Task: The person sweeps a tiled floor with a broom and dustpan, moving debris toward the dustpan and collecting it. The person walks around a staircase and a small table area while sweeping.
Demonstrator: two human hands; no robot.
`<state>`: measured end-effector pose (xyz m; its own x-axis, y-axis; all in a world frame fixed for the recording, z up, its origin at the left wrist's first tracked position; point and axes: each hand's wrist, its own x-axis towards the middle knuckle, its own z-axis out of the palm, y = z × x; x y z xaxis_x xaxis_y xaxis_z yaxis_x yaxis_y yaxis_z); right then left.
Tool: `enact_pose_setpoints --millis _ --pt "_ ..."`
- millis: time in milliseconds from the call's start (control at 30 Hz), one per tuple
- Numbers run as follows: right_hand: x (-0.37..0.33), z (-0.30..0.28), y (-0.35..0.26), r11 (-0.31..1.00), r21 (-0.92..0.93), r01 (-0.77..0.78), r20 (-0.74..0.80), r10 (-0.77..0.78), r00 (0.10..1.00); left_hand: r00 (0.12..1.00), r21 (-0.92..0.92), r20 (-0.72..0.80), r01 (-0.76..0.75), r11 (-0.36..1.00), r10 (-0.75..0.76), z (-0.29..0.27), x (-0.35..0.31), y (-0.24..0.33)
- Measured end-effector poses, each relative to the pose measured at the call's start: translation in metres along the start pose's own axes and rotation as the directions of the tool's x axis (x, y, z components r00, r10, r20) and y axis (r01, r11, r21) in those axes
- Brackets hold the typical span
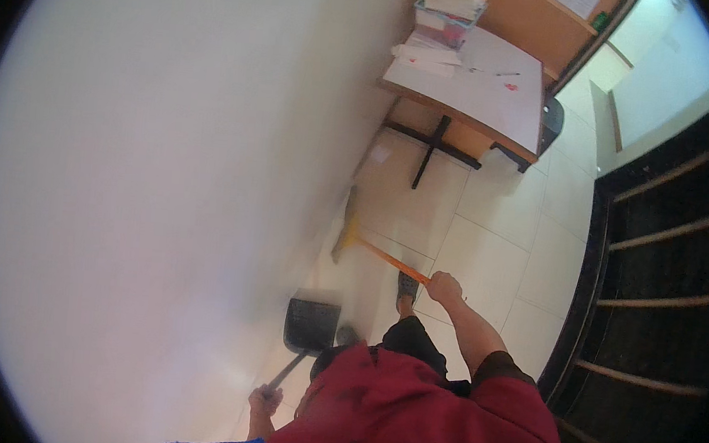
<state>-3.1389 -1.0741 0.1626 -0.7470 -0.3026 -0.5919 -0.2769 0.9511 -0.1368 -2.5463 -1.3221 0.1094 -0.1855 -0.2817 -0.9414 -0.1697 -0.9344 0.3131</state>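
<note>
With my right hand point(444, 288) I grip the orange handle of a broom point(391, 261). Its yellow head and greyish bristles rest on the tiled floor along the foot of the wall. My left hand point(266, 399), low at the left, is wrapped round the dark handle of a black dustpan point(311, 325). The pan lies close to the wall, beside my left foot, nearer to me than the broom head. Whether anything lies in the pan I cannot make out.
A pale wall point(147, 205) runs along my left. Ahead stands a white-topped table point(499, 83) on black cross legs, carrying a plastic basket point(445, 22) and papers. A black rack with wooden slats point(660, 304) stands on the right. Light tiles point(486, 240) cover the floor.
</note>
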Motion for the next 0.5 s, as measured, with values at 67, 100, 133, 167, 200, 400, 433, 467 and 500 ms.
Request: enact_pose_setpoints --millis 67,100,133,167,200,400,433,467,500 --pt "0.029 -0.004 0.016 1.0 -0.009 -0.024 0.017 0.024 1.0 0.995 -0.139 -0.096 -0.013 0.99 -0.001 0.024 0.001 -0.006" --pt "0.044 -0.005 0.027 0.999 -0.009 -0.042 0.033 0.042 0.999 0.983 -0.145 -0.182 -0.054 0.988 0.027 0.045 -0.003 -0.005" --pt "0.057 -0.013 0.034 0.999 -0.03 -0.038 0.051 0.04 0.998 0.962 -0.155 -0.268 -0.099 0.983 0.055 0.059 -0.007 -0.006" --pt "0.067 -0.027 0.042 0.998 -0.055 -0.037 0.063 0.041 0.997 0.959 -0.032 -0.261 -0.122 0.992 0.11 0.064 -0.008 -0.01" --pt "0.077 -0.04 0.049 0.996 -0.081 -0.036 0.076 0.042 0.996 0.955 0.091 -0.247 -0.144 0.985 0.162 0.067 -0.013 -0.013" --pt "0.135 -0.13 0.082 0.979 -0.023 0.204 -0.077 -0.205 0.976 0.938 -0.476 -0.343 -0.129 0.87 -0.048 0.106 -0.026 -0.028" --pt "0.155 -0.139 0.071 0.976 -0.042 0.214 -0.071 -0.217 0.974 0.945 -0.494 -0.326 -0.133 0.859 -0.041 0.115 -0.028 -0.03" --pt "0.178 -0.145 0.056 0.973 -0.058 0.224 -0.065 -0.228 0.972 0.95 -0.509 -0.31 -0.139 0.849 -0.03 0.122 -0.029 -0.031" --pt "0.202 -0.144 0.042 0.962 -0.081 0.261 -0.097 -0.268 0.958 0.955 -0.52 -0.296 -0.145 0.842 -0.018 0.129 -0.032 -0.031"
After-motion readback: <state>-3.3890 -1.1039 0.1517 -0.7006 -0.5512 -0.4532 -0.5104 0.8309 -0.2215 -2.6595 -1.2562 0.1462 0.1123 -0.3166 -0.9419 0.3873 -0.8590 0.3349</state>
